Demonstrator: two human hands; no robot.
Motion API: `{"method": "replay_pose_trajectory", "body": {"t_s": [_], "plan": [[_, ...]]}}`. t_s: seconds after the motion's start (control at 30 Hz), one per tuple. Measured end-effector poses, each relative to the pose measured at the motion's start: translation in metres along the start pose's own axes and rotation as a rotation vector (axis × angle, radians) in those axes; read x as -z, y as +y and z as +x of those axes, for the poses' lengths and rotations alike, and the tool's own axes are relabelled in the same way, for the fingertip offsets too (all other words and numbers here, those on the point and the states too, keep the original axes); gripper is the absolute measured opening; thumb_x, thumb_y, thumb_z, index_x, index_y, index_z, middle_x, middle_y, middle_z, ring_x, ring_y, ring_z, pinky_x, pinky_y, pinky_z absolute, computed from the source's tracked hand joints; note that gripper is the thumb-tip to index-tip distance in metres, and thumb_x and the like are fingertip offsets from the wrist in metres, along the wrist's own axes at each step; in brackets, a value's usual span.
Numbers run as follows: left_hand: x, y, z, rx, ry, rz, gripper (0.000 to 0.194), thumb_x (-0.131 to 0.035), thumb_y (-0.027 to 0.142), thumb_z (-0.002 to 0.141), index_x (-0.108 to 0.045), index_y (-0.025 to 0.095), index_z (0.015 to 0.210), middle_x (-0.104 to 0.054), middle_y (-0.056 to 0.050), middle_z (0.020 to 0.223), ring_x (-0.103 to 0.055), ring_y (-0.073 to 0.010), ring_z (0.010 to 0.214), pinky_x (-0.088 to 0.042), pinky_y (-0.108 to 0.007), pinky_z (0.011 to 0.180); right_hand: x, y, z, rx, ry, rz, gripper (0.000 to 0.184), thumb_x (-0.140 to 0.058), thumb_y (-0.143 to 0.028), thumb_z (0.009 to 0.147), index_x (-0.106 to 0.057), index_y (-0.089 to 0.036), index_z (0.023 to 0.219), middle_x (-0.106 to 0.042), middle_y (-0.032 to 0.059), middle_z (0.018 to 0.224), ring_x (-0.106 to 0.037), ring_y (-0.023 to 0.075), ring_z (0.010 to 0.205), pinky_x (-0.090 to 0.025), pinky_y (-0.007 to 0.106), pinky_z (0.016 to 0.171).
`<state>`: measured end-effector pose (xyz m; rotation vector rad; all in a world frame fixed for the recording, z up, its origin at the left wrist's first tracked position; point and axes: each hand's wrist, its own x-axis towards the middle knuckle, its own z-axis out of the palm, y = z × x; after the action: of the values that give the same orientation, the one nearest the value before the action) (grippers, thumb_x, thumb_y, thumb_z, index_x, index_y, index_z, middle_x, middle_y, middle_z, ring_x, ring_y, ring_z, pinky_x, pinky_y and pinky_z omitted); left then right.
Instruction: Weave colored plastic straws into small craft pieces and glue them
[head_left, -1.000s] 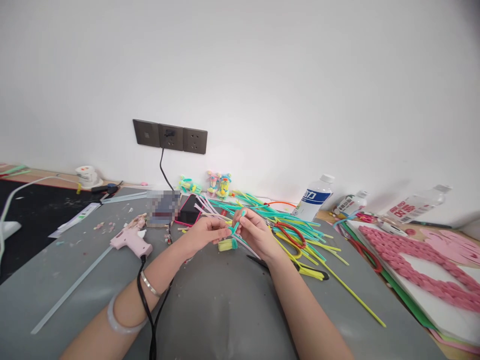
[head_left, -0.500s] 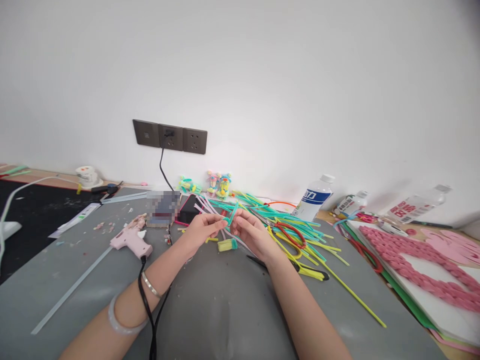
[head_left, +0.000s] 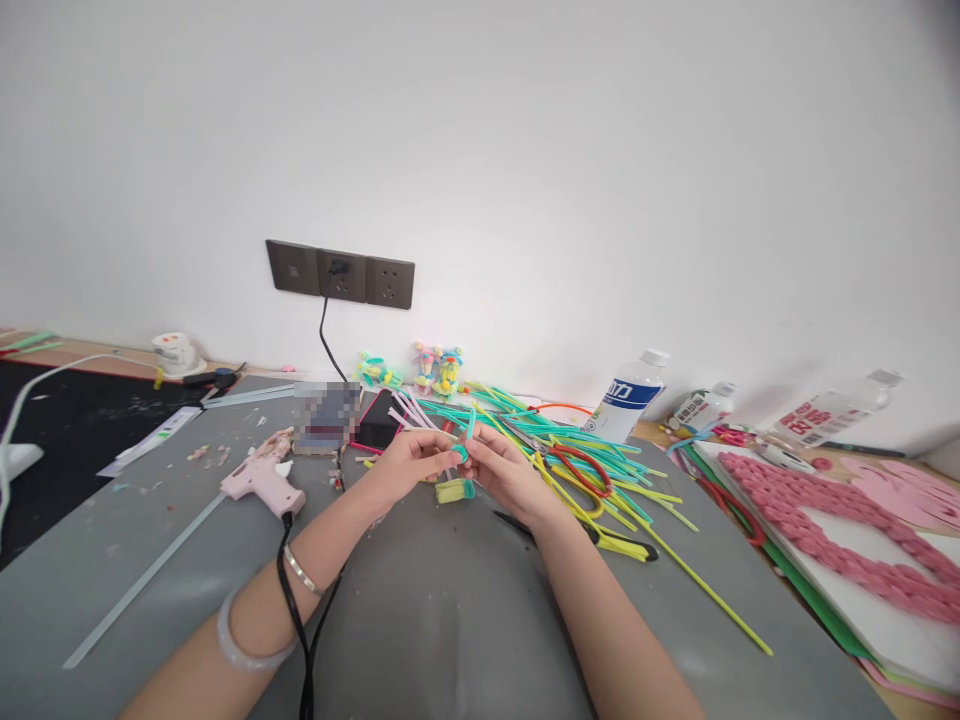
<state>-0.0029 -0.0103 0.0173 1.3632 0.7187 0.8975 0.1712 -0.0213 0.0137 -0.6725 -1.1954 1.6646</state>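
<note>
Between the fingertips of both hands is a teal pipe cleaner point(head_left: 470, 424), curled into a small coil at its lower end, with a straight length sticking up. My left hand point(head_left: 412, 462) pinches the coil from the left. From the other side my right hand point(head_left: 504, 468) pinches the same piece, fingers bent. Just below the hands a small yellow and teal pipe-cleaner piece point(head_left: 454, 491) lies on the grey mat point(head_left: 450, 620). Loose teal and yellow pipe cleaners point(head_left: 600, 450) spread to the right of my right hand.
Red-handled scissors point(head_left: 581, 468) and yellow-black scissors point(head_left: 622, 545) lie at right. A pink glue gun point(head_left: 264, 482) with a black cord rests at left; the cord passes over my left forearm. Small pipe-cleaner figures point(head_left: 439, 368) stand by the wall, a bottle point(head_left: 628, 398) further right.
The teal pipe cleaner's coil has turned and dropped slightly, and its free end now points more upright. Both hands have come closer together around it.
</note>
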Motion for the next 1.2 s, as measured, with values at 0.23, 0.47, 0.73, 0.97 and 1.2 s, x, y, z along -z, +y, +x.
{"method": "replay_pose_trajectory", "body": {"t_s": [0.23,0.47,0.73,0.97,1.2], "plan": [[-0.0010,0.0061,-0.0020,-0.009,-0.064,0.011,0.032,-0.077,0.041,0.068,-0.063,0.013,0.064,-0.056,0.000,0.069,-0.045,-0.0091,0.062,-0.032,-0.023,0.056,-0.0016,-0.0013,-0.0029,-0.007,-0.028,-0.013,0.026,-0.075,-0.036,0.078,-0.055,-0.019,0.074,-0.056,-0.0049,0.061,-0.051,0.0090,0.055,-0.039,0.022,0.057],[-0.0002,0.0012,-0.0012,-0.001,-0.062,-0.050,0.032,-0.072,0.044,0.074,-0.062,0.013,0.073,-0.060,-0.001,0.073,-0.041,-0.0077,0.057,-0.031,-0.023,0.055,-0.0024,-0.0002,-0.0007,-0.016,0.008,0.035,0.024,-0.076,-0.035,0.076,-0.058,-0.019,0.078,-0.060,-0.0040,0.063,-0.053,0.0089,0.055,-0.042,0.022,0.057],[0.0005,0.0020,-0.0007,0.037,-0.019,-0.095,0.036,-0.074,0.047,0.071,-0.063,0.013,0.068,-0.058,-0.001,0.069,-0.040,-0.0068,0.055,-0.029,-0.023,0.054,-0.0057,-0.0012,-0.0006,0.010,0.020,-0.060,0.022,-0.075,-0.035,0.076,-0.061,-0.019,0.077,-0.056,-0.0034,0.067,-0.050,0.0097,0.060,-0.043,0.023,0.060],[-0.0004,0.0038,-0.0011,0.031,-0.088,-0.049,0.039,-0.076,0.048,0.068,-0.062,0.012,0.062,-0.051,0.002,0.060,-0.034,-0.0069,0.054,-0.026,-0.023,0.053,-0.0067,-0.0046,-0.0043,-0.025,-0.052,-0.013,0.026,-0.074,-0.037,0.078,-0.054,-0.019,0.076,-0.048,-0.0064,0.061,-0.046,0.0077,0.052,-0.035,0.021,0.052],[0.0034,-0.0006,-0.0015,0.078,-0.185,-0.018,0.038,-0.076,0.046,0.070,-0.062,0.011,0.062,-0.048,0.002,0.059,-0.033,-0.0075,0.055,-0.025,-0.024,0.054,-0.0031,-0.0031,-0.0059,-0.072,-0.171,0.015,0.025,-0.070,-0.034,0.082,-0.052,-0.018,0.076,-0.042,-0.0085,0.057,-0.041,0.0044,0.042,-0.028,0.019,0.045]]}}
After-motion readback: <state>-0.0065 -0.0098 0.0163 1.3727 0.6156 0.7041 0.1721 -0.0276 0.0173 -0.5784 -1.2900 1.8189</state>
